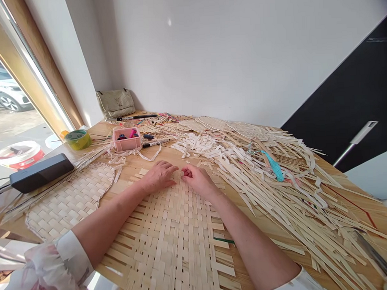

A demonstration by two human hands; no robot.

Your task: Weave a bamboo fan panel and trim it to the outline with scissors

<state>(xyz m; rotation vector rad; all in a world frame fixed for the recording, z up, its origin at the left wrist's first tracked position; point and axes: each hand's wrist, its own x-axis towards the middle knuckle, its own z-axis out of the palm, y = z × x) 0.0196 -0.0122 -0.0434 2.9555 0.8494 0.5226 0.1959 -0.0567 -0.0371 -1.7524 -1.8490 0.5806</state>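
A mat woven from pale flat strips (171, 239) lies on the wooden table in front of me, its loose strip ends sticking out along both sides. My left hand (159, 176) rests on the far part of the mat, fingers stretched forward and thumb apart, pressing the weave. Close to its fingertips, my right hand (196, 178) is closed, its fingers curled together at the mat's far end. Whatever sits between those right fingertips is too small or hidden to make out. A dark green strip (224, 240) pokes from the mat's right side.
Loose flat strips (272, 205) and white ribbon curls (200, 144) cover the right side. A finished woven piece (68, 200), a dark box (42, 172), green tape (78, 139) and a pink basket (127, 144) of thread spools stand left. A handbag (116, 103) sits by the wall.
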